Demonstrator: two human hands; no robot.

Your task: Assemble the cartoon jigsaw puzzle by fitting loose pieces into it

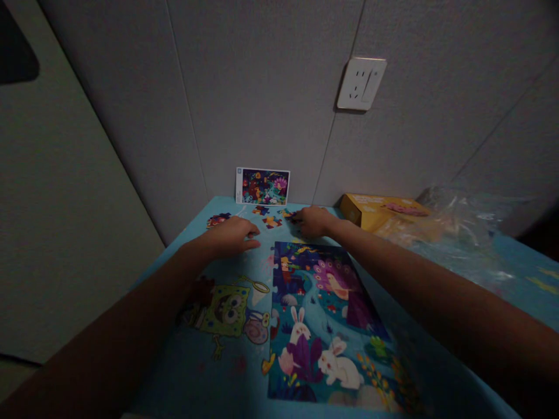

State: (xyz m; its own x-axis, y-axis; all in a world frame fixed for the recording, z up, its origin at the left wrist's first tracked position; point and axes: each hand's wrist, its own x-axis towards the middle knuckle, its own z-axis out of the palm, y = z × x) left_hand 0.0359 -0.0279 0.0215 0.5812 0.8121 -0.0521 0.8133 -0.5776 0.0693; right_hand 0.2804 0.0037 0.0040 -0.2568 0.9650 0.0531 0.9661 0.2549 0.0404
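Observation:
A partly joined jigsaw puzzle [323,314] with white rabbits and a pink peacock lies flat on the blue table. Beyond its far edge, my right hand [315,221] has its fingers closed at a dark puzzle piece [288,215], partly hidden by the fingertips. My left hand [233,235] hovers over or rests on the table left of the puzzle, thumb and fingers apart, holding nothing. Loose puzzle pieces [272,222] lie between the hands, and a small pile of pieces [218,220] is just behind my left hand. A picture card [262,186] leans against the wall behind them.
The blue tabletop [174,250] carries a printed yellow cartoon figure [227,311]. To the right, a yellow box [379,208] stands by the wall, with crumpled clear plastic [458,233] in front of it. A socket panel [361,84] is on the grey wall.

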